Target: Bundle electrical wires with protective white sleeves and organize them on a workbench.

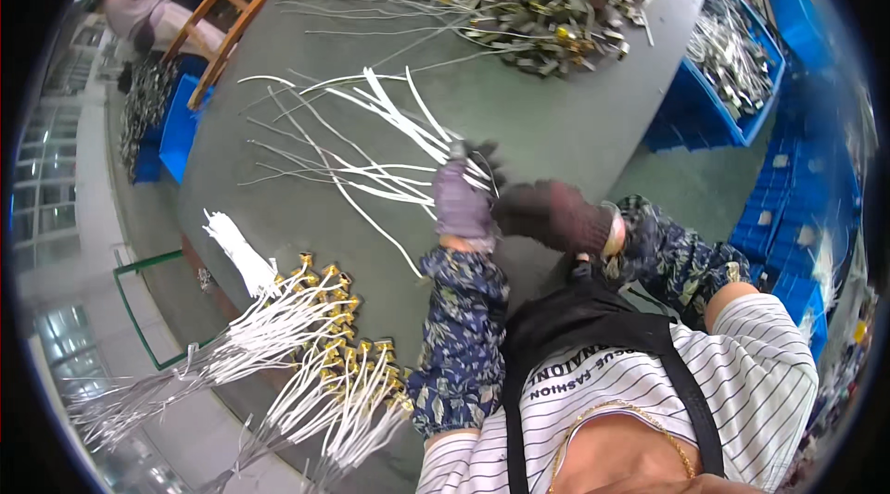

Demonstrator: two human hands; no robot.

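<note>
My left hand (464,202), in a grey-purple glove, is closed around a loose bunch of white wires (408,128). The wires fan out to the left over the grey table, some in thick white sleeves and others thin and bare-looking. Just right of it, my right hand (556,216) wears a dark maroon glove and points toward the left hand's fingers. Motion smears its fingertips, so whether it grips anything is not visible. The wire ends at the left hand are partly hidden by the gloves.
Metal parts with wires lie in a big heap (565,7) at the table's far side. Bundles of white wires with brass-coloured ends (324,309) rest at the near left, beside a bundle of white sleeves (239,253). Blue bins (746,128) stand right; a wooden chair (227,26) and a person (153,7) are far left.
</note>
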